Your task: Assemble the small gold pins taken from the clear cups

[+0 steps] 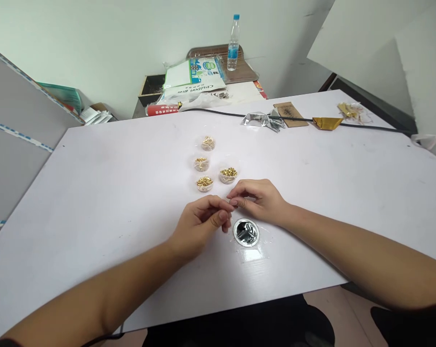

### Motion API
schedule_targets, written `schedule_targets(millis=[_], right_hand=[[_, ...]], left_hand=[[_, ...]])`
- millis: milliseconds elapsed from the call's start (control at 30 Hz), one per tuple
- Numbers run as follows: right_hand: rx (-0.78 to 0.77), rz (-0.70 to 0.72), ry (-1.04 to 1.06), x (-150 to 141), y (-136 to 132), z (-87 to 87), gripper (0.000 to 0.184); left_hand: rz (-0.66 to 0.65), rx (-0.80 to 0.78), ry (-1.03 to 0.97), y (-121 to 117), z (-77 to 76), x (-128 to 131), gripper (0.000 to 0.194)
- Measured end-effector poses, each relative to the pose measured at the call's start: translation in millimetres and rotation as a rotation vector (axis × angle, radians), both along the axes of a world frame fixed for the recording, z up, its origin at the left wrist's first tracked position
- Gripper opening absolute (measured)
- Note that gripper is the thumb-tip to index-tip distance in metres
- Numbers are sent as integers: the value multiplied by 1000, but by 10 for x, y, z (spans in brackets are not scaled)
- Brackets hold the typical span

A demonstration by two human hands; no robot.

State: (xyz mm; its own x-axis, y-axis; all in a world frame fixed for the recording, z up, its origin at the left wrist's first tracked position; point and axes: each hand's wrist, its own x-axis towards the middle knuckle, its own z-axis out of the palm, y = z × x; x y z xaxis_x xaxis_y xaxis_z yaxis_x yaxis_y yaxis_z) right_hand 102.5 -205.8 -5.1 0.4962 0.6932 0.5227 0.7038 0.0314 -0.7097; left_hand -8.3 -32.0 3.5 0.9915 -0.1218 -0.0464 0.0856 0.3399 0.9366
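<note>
My left hand (201,222) and my right hand (258,200) meet fingertip to fingertip over the white table (95,193). Both are pinched closed on something too small to make out. Just below the fingers sits a clear round dish of silver metal parts (246,232). Beyond the hands stand several small clear cups of gold-coloured parts: one (205,183) nearest my left hand, one (228,174) nearest my right, and two farther back (201,163) (208,142).
A black cable (218,113) runs along the table's far edge past silver foil bags (263,120), a brown card (290,114) and a gold packet (327,123). Behind stand a water bottle (233,43) and packaged goods (194,77). A grey partition (15,140) borders the left.
</note>
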Motion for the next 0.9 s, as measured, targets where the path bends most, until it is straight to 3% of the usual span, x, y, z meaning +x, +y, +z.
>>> schedule_targets(millis=[233,600,767,900], right_hand=[[-6,103,110,-75,6,31,12],[14,212,900,-257,68,95,18],[25,242,1111,-292,102,123,23],[23,204,1155,-328,99,122,26]], left_hand=[[260,-16,-53,-12,-22,32,13],[285,40,-85,-38,-31,24,15],[311,89,-171,-51,-5,25,20],[309,189,-187,-42,3,0,19]])
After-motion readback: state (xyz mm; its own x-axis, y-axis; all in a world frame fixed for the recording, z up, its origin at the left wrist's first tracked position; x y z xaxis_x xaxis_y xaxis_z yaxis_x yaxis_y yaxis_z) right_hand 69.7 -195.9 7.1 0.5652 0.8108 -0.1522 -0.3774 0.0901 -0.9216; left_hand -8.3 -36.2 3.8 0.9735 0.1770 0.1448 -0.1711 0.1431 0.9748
